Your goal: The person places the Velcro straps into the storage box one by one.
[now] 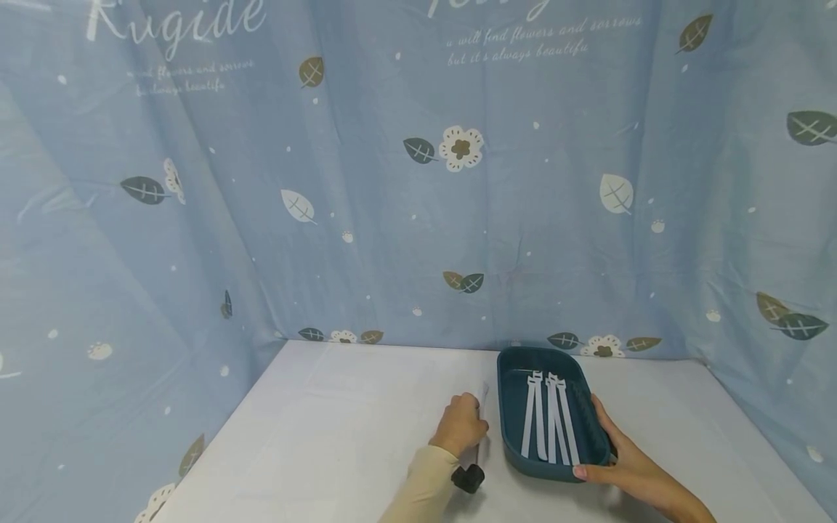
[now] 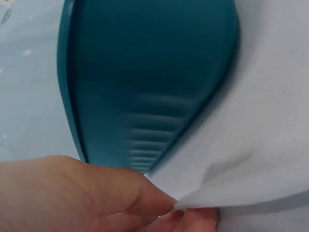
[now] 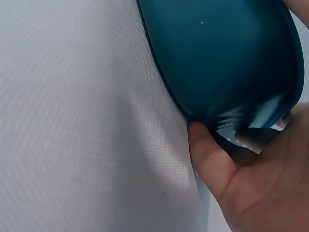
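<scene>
A dark teal rectangular box (image 1: 513,456) holds several white cable-tie straps (image 1: 552,421) with slotted heads, lying lengthwise. My right hand (image 1: 621,461) grips the box's near right corner, with the thumb (image 3: 205,145) on its rim. To the left of the box, my left hand (image 1: 461,425) pinches a thin white strap (image 2: 241,199) between thumb and fingers. Only part of this strap shows in the left wrist view, and a pale end appears beyond the hand in the head view. Some fingers of both hands are hidden.
Under the box lies a white-covered table (image 1: 327,436). A blue patterned curtain (image 1: 392,218) closes off the back and sides, close behind the box's far end. A black wrist camera (image 1: 468,478) sticks out beside the left wrist.
</scene>
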Demonstrator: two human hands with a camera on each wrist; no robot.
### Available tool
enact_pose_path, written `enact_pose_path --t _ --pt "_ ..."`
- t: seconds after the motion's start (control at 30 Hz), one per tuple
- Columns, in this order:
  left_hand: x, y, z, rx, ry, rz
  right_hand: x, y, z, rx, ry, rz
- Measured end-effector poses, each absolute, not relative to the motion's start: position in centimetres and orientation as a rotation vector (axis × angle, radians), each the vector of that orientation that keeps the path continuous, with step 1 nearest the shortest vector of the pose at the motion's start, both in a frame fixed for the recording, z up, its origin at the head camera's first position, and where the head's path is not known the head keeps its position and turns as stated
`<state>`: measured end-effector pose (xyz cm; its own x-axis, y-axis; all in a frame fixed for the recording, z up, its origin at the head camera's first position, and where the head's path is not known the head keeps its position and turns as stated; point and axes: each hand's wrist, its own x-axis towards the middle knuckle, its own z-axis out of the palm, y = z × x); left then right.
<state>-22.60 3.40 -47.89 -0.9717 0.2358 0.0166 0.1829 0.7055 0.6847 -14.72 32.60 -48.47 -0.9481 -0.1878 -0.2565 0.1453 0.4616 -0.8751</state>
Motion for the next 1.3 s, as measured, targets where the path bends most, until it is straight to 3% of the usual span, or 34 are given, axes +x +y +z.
enact_pose_path --t 0.43,1.3 --pt "-23.2 1.4 -46.8 0.47 2.689 1.303 -14.7 32.6 -48.5 -0.018 2.408 -1.466" --pt "-24.4 0.4 -46.0 0.364 2.378 1.741 -14.7 32.5 -48.5 -0.036 2.381 -1.497"
